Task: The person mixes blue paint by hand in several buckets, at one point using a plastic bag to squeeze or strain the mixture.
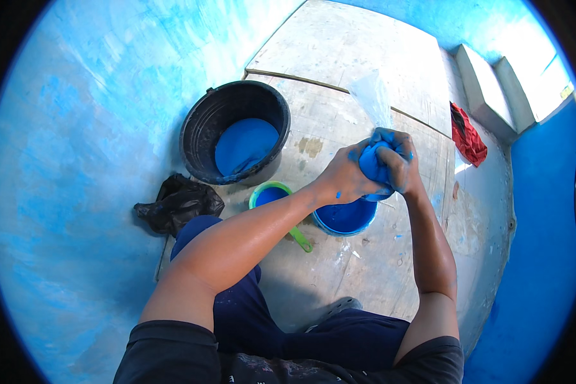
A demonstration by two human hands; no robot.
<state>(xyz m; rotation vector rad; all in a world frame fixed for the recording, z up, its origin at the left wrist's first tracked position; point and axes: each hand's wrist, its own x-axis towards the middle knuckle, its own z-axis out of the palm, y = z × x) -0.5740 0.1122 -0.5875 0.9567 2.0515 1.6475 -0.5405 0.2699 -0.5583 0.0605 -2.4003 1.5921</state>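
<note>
Nearest is the person's lap, in navy trousers (249, 313), with a grey shoe (342, 306) showing between the legs. Just past the left knee, a green-handled scoop (299, 239) holds blue liquid, and the left forearm crosses above it. To its right stands a small tub (344, 233), also with blue liquid inside.

Over the tub's far side, both hands clench one clear plastic bag (369, 96) with a bulging blue lump in it. The left hand (352, 171) grips from the left; the right hand (400, 160) wraps its fingers over the top and right. The bag's long axis runs away from the body: blue bulge nearer, above the tub, loose clear end pointing off beyond the knuckles. The right hand's fingers are nearer that loose end.

Left of the hands lies a crumpled black bag (180, 205) beside a large black bucket (191, 148), with blue inside. Farther right lies red cloth (468, 137).
</note>
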